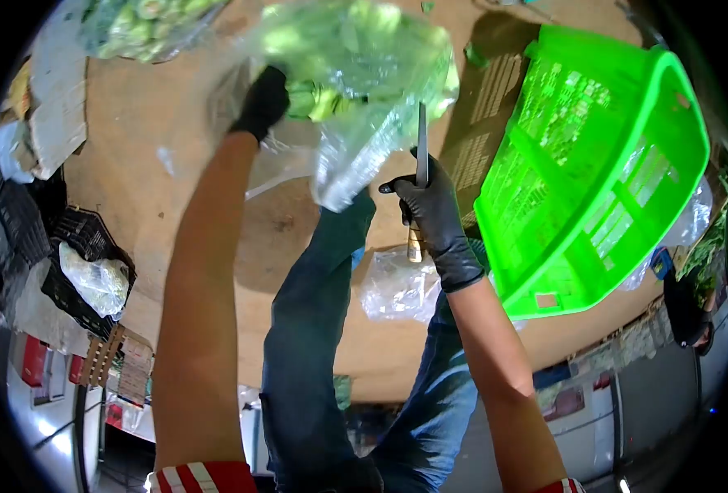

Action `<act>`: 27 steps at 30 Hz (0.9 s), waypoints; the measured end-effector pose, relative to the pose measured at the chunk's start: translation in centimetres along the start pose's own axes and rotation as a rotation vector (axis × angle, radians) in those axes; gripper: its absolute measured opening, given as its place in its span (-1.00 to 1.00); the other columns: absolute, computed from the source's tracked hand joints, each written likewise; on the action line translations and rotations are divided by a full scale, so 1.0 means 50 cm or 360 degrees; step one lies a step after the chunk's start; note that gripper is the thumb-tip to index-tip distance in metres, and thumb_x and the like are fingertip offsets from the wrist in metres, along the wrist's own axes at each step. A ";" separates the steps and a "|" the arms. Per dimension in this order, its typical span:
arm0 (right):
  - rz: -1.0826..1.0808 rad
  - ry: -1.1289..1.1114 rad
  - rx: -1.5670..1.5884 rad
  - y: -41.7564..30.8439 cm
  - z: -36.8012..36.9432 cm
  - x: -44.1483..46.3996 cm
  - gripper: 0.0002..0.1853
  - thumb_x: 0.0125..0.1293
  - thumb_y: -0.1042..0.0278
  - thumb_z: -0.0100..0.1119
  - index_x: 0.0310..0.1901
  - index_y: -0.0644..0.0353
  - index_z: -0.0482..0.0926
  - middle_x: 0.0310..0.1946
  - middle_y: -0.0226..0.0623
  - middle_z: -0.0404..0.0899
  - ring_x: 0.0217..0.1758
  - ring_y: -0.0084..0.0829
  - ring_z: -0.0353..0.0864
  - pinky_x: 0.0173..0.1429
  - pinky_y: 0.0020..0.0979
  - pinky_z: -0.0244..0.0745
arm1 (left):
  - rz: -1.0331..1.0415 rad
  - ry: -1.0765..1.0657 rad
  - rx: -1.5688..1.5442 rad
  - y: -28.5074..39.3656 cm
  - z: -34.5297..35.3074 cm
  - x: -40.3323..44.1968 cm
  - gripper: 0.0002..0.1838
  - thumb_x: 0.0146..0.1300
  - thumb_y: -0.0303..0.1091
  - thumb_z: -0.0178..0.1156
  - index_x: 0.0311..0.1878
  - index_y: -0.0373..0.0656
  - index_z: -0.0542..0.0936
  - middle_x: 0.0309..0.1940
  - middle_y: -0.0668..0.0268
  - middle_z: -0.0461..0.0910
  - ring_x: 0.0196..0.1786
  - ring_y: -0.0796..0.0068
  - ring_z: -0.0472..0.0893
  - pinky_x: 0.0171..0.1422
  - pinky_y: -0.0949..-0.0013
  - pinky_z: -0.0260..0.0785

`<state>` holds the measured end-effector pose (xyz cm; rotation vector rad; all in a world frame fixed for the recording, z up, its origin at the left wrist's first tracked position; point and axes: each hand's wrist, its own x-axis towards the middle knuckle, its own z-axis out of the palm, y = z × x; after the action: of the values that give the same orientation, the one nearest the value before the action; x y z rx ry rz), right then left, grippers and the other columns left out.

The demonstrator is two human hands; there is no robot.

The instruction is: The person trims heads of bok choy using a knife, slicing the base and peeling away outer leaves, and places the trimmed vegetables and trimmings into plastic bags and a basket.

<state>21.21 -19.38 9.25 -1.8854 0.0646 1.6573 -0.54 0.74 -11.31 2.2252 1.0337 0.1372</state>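
Observation:
My left hand (264,103), in a black glove, is closed at the left side of a clear plastic bag (360,152) of green vegetables (319,100). Its fingertips are partly hidden, and loose film spreads around the hand. Motion blurs the bag's upper part, so the exact kind of vegetable is unclear. To the right, my black-gloved right hand (438,214) grips a knife (422,144). The blade points away from me, in front of the bag's right part, and the handle sticks out below the fist.
A bright green plastic crate (577,197) lies tilted on the right. Another bag of vegetables (152,29) is at the upper left. Crumpled clear plastic (401,283) lies by my legs on the brown floor (191,107). Black crates (84,234) stand at the left.

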 end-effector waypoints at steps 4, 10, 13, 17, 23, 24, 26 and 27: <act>0.0044 -0.0186 0.0383 -0.011 0.002 -0.005 -0.65 0.17 0.54 -0.06 0.03 0.33 0.45 -0.46 -0.31 0.54 -0.66 -0.71 0.31 -0.58 -0.65 0.25 | -0.0021 -0.0785 0.1298 -0.016 -0.052 0.055 -0.78 -0.07 -0.29 0.17 -0.31 -0.13 0.57 -0.34 0.09 0.57 -0.20 0.10 0.55 -0.09 0.04 0.38; 0.0041 -0.0142 0.0275 -0.002 -0.025 -0.029 -0.69 0.24 0.50 -0.07 0.00 0.34 0.48 -0.49 -0.31 0.55 -0.66 -0.73 0.30 -0.56 -0.68 0.22 | -0.0238 -0.1045 0.0982 -0.125 -0.024 0.037 -0.60 -0.08 -0.09 0.24 -0.22 -0.16 0.57 -0.19 0.09 0.56 0.01 0.13 0.49 -0.01 0.09 0.35; 0.0113 -0.0115 0.0122 -0.006 -0.048 -0.081 -0.72 0.28 0.47 -0.04 -0.01 0.37 0.47 -0.48 -0.31 0.58 -0.65 -0.74 0.29 -0.54 -0.69 0.21 | -0.0342 -0.1106 0.0837 -0.122 -0.015 0.031 -0.58 -0.12 -0.12 0.29 -0.19 -0.15 0.56 -0.22 0.10 0.56 -0.06 0.11 0.52 -0.02 0.09 0.36; 0.0128 -0.0115 0.0084 -0.024 -0.090 -0.166 -0.73 0.27 0.48 0.01 0.00 0.31 0.47 -0.48 -0.38 0.58 -0.62 -0.79 0.27 -0.53 -0.68 0.20 | -0.0085 -0.0897 0.0698 -0.031 -0.088 0.010 -0.46 -0.20 -0.17 0.36 -0.10 -0.21 0.50 -0.20 0.04 0.52 -0.08 0.04 0.49 0.00 0.10 0.36; -0.0159 -0.0177 0.0052 -0.082 -0.150 -0.300 -0.70 0.26 0.50 0.05 0.04 0.26 0.44 -0.39 -0.45 0.58 -0.56 -0.82 0.26 -0.50 -0.72 0.21 | -0.0422 -0.0592 -0.0370 0.267 -0.224 -0.038 -0.10 -0.12 -0.20 0.38 0.26 -0.35 0.16 0.16 -0.08 0.34 0.24 0.05 0.33 0.32 0.19 0.16; -0.0147 -0.0197 0.0051 -0.103 -0.162 -0.324 -0.70 0.27 0.50 0.04 0.04 0.26 0.44 -0.39 -0.45 0.58 -0.56 -0.82 0.26 -0.49 -0.72 0.21 | -0.0501 -0.0586 -0.0503 0.308 -0.228 -0.040 -0.09 -0.11 -0.20 0.38 0.29 -0.29 0.13 0.17 -0.06 0.33 0.24 0.08 0.33 0.30 0.21 0.17; -0.0124 -0.0236 0.0057 -0.143 -0.183 -0.357 -0.70 0.27 0.50 0.04 0.05 0.26 0.44 -0.39 -0.45 0.58 -0.55 -0.82 0.27 -0.48 -0.71 0.21 | -0.0655 -0.0462 -0.0490 0.382 -0.233 -0.044 -0.17 -0.09 -0.20 0.38 0.24 -0.21 0.19 0.09 -0.02 0.38 0.19 0.10 0.38 0.23 0.21 0.23; -0.0232 -0.0233 0.0008 -0.140 -0.198 -0.367 -0.70 0.27 0.50 0.03 0.05 0.26 0.43 -0.38 -0.45 0.59 -0.54 -0.82 0.27 -0.47 -0.71 0.22 | -0.0509 -0.0449 -0.0427 0.388 -0.223 -0.046 -0.22 -0.09 -0.19 0.38 0.19 -0.23 0.24 0.05 -0.03 0.40 0.15 0.07 0.40 0.20 0.19 0.25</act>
<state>29.02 -24.91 29.07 -1.7170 -0.1255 1.6867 6.38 -3.95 9.59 1.7548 1.1234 -0.1660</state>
